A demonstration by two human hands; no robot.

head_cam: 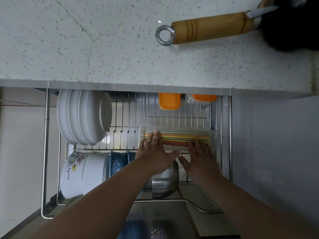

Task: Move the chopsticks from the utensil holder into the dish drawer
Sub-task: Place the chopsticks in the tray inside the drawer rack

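Several coloured chopsticks lie side by side in a clear plastic tray that rests on the wire rack of the pulled-out dish drawer. My left hand lies flat over the tray's left end, fingers spread on the chopstick tips. My right hand lies flat over the tray's right part, fingers apart on the chopsticks. Neither hand grips anything. No utensil holder is in view.
White plates stand upright at the drawer's back left. Bowls and a steel bowl sit in the front row. Two orange-lidded boxes are at the back. On the speckled counter above lies a pan's wooden handle.
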